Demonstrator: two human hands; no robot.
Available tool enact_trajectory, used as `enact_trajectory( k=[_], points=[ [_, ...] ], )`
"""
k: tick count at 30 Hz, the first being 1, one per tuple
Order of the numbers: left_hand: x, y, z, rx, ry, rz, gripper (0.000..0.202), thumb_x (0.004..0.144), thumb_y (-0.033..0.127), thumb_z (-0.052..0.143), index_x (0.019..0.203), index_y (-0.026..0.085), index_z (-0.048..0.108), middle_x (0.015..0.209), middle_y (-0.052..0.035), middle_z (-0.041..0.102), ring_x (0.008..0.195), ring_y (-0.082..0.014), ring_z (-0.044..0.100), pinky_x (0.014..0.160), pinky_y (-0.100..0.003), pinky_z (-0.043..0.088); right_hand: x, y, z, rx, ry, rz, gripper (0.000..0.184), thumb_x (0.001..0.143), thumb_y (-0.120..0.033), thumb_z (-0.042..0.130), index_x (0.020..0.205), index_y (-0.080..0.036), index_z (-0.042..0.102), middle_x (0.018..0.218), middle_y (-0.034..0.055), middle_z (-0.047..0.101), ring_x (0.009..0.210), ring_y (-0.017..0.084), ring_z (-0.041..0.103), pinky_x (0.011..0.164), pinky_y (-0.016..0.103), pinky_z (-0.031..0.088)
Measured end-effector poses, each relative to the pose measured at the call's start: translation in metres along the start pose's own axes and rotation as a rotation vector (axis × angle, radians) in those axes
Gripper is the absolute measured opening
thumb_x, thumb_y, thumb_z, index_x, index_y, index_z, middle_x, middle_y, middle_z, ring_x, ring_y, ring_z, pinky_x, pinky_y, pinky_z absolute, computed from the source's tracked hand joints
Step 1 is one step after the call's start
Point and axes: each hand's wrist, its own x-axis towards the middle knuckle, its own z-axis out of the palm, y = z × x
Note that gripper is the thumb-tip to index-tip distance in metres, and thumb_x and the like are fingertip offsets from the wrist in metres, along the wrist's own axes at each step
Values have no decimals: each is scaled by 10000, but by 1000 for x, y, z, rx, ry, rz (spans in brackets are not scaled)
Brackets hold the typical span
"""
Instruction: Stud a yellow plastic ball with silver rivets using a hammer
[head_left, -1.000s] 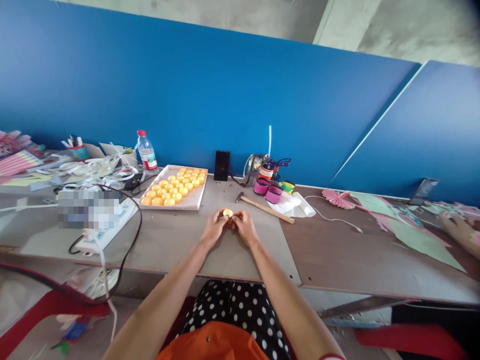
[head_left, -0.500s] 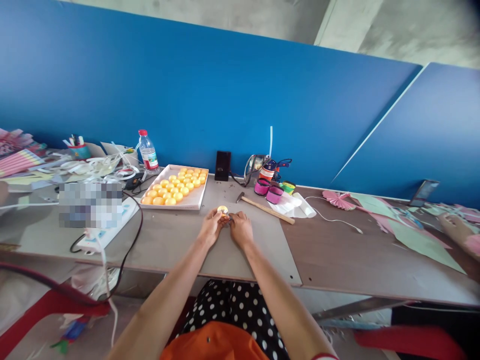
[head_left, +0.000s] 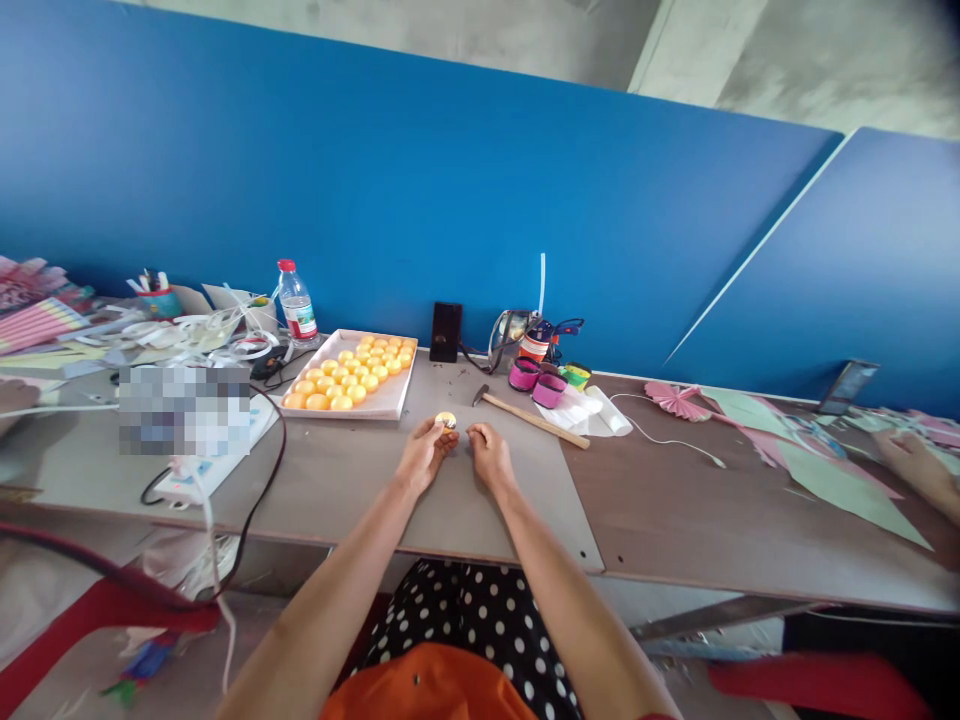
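Observation:
My left hand [head_left: 421, 455] is closed around a small round orange-yellow piece [head_left: 445, 419], pinching it between thumb and fingers above the grey board. Something shiny or dark shows on this piece, too small to make out. A short gap to the right is my right hand [head_left: 491, 456], its fingers curled and their tips pressed together; what they hold, if anything, is hidden. Behind my hands, a shallow white tray [head_left: 390, 408] bears rows of orange balls [head_left: 345, 383]. A wooden-handled hammer [head_left: 534, 420] lies just beyond my right hand.
Pink-rimmed rolls [head_left: 550, 390], white wrapping [head_left: 609, 412] and a black upright device [head_left: 446, 332] stand along the blue partition. To the left are a water bottle [head_left: 297, 308], a power strip [head_left: 251, 440] and cables. Another person's hand [head_left: 911, 462] is by papers at far right.
My right hand has drawn away to the right from the orange piece, opening a gap between my hands. My left hand stays in place with it. The other person's hand has shifted slightly.

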Motion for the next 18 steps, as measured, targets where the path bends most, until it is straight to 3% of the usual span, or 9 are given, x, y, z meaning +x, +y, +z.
enact_trajectory(
  k=[4, 8, 12, 18],
  points=[
    [-3, 2, 2, 12, -80, -33, 211, 661, 190, 651, 852, 126, 588, 743, -38, 641, 628, -126, 606, 682, -276, 453, 6, 5, -5, 392, 64, 183, 185, 700, -341, 525, 781, -188, 591, 664, -11, 594, 578, 125, 520, 576, 248, 403],
    [-4, 2, 2, 32, -92, -50, 223, 661, 168, 631, 876, 126, 588, 758, -44, 648, 641, -135, 610, 672, -272, 452, 8, 7, -3, 665, 82, 189, 207, 640, -335, 602, 770, -177, 570, 648, -18, 591, 545, 100, 513, 592, 252, 425],
    [-3, 2, 1, 37, -95, -51, 208, 660, 167, 625, 861, 129, 590, 738, -41, 648, 633, -137, 610, 661, -272, 452, 7, 4, -1, 768, 62, 176, 214, 620, -309, 628, 779, -182, 564, 633, -26, 587, 537, 94, 512, 589, 253, 432],
    [-3, 2, 1, 43, -89, -55, 180, 670, 163, 611, 847, 134, 596, 732, -34, 649, 624, -129, 609, 667, -274, 456, 7, 5, -1, 752, 1, 225, 211, 606, -301, 638, 768, -167, 625, 630, -16, 591, 539, 92, 509, 588, 256, 434]
  ],
)
